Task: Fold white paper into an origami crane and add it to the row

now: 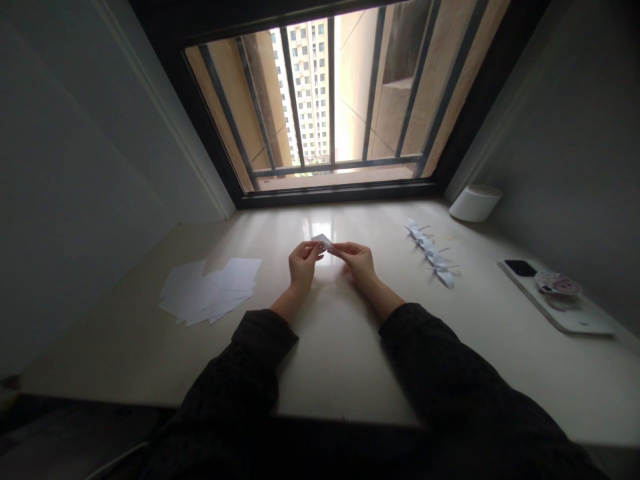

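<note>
A small piece of folded white paper point(321, 238) is held up between my two hands, above the middle of the pale sill. My left hand point(303, 261) pinches its near left side between thumb and fingers. From the other side my right hand point(357, 260) grips the paper's right edge with thumb and forefinger. The fingers cover much of the paper, so its full shape is hidden. To the right, several folded paper cranes point(431, 253) stand in a slanting row. Loose sheets of white paper point(210, 290) lie overlapping at the left.
A phone point(555, 300) with a round grip on its back lies at the right. Near the window's right corner stands a white cylindrical object point(475, 203). The barred window point(330, 193) rises behind the glossy sill point(320, 373), with walls on both sides.
</note>
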Demonstrator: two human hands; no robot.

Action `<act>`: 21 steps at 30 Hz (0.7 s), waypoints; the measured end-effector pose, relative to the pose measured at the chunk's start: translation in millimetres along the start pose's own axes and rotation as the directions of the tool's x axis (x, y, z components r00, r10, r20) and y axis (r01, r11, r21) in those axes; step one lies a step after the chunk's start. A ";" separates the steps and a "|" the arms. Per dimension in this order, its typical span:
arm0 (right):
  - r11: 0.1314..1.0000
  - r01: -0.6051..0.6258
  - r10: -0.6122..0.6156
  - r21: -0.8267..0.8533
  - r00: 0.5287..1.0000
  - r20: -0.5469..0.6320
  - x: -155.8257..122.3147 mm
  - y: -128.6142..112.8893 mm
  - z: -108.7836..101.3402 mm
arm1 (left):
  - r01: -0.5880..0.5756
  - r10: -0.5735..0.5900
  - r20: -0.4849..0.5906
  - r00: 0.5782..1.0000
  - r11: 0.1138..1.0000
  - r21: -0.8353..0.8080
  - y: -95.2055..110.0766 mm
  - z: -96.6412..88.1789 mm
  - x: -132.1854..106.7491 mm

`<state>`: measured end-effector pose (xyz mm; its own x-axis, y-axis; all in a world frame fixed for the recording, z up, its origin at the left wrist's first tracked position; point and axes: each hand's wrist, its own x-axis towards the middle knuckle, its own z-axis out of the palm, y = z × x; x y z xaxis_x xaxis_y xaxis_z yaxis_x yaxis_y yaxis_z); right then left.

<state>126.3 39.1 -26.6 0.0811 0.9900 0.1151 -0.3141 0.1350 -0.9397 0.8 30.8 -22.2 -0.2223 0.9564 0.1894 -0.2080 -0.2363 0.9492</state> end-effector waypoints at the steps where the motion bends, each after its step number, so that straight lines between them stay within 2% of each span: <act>1: 1.000 0.013 -0.013 0.015 1.000 0.004 1.1 1.8 -0.5 | 0.011 -0.011 -0.002 1.000 1.000 -0.011 0.3 0.8 -0.5; 10: 0.998 0.007 -0.004 -0.067 0.999 0.043 0.3 -0.7 -3.4 | -0.015 0.013 -0.029 0.999 0.998 -0.060 -2.6 -0.4 1.9; 21: 0.999 0.023 -0.025 0.037 0.998 0.053 1.8 1.8 -0.5 | -0.003 0.001 -0.037 0.999 0.998 -0.063 -2.9 -1.4 1.8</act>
<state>126.3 41.0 -28.3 0.0390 0.9871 0.1551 -0.3470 0.1589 -0.9243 -0.4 32.9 -25.0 -0.2578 0.9491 0.1809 -0.2669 -0.2499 0.9308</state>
